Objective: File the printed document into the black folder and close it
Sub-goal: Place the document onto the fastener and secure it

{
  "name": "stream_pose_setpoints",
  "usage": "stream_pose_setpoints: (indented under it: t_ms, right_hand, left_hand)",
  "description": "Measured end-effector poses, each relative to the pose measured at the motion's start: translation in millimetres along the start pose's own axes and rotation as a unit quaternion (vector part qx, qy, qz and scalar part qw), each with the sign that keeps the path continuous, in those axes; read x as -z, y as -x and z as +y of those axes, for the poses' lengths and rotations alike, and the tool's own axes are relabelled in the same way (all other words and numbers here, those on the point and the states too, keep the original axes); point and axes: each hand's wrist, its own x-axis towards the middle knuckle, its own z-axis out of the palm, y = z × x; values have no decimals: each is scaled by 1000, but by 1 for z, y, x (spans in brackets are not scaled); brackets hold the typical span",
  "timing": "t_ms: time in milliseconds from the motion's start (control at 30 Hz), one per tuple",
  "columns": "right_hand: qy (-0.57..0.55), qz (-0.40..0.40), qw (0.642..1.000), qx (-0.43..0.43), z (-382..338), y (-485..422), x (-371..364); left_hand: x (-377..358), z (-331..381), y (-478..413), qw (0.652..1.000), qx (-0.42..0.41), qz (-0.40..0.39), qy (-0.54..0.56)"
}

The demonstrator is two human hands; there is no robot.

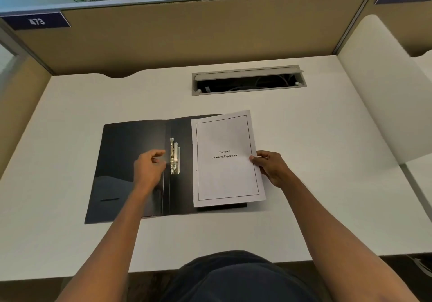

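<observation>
The black folder (121, 152) lies spread flat on the white desk, its metal clip (174, 156) standing along the spine. On the folder's right half rests the printed document (225, 175), a white page with a thin border and the title "Chapter 6 Learning Experience". My right hand (272, 168) pinches the document's right edge, thumb on top. Just left of the clip hovers my left hand (149, 168), fingers loosely curled toward the clip and holding nothing; contact with the clip is unclear.
A grey cable hatch (249, 69) sits open in the desk behind the folder. Tan partition walls (187, 33) close off the back and left; a white divider (374, 86) stands at the right. The white desk (327, 149) reaches to the near edge.
</observation>
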Motion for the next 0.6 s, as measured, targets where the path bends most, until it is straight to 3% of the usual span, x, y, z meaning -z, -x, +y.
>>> stream_pose_setpoints:
  t_ms: [267, 600]
  right_hand:
    - [7, 16, 1000, -14, 9, -1, -45]
    - [21, 20, 999, -25, 14, -12, -69]
  left_hand:
    - [15, -37, -24, 979, -34, -137, -145]
    - [-6, -60, -36, 948, -77, -190, -244]
